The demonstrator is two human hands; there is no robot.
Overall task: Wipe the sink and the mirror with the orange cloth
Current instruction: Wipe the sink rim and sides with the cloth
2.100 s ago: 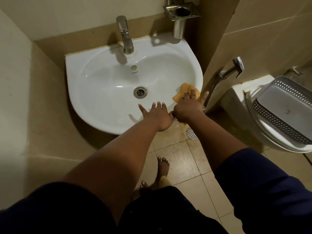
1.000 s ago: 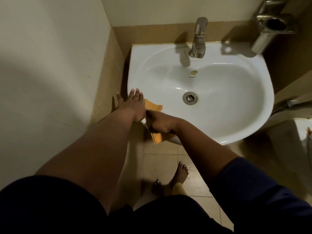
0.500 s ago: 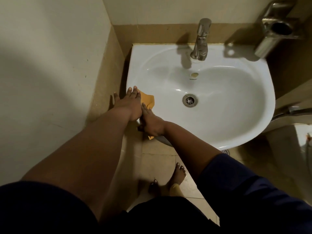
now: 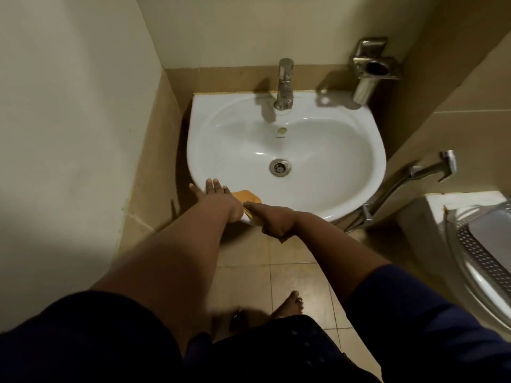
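At the sink's (image 4: 284, 150) near-left rim, the right hand (image 4: 276, 221) is closed around the orange cloth (image 4: 246, 195), pressing it over the lip so part lies on top of the rim and part hangs below, where the hand hides it. The left hand (image 4: 218, 200) rests flat beside it, fingers (image 4: 211, 186) spread and holding nothing, touching the rim and the cloth's edge. The main risk, as I judge it, is the cloth slipping out of the fist as it drags around the curved lip, since only a small bunch is gripped; it would drop to the floor (image 4: 298, 277) near the bare foot (image 4: 289, 304). Leaning weight on the left palm at the rim's edge could also let that hand slide off the smooth, possibly wet porcelain. Room is tight to the left: the wall (image 4: 83, 134) stands just beside the sink, leaving a narrow gap for knuckles. To the right the rim runs free until the sprayer (image 4: 414, 175), which juts out near the sink's right side and could catch an elbow or the cloth. Behind, the tap (image 4: 284, 84) and the metal holder (image 4: 370, 76) crowd the back ledge. No mirror is in view, so that part looks not yet done.
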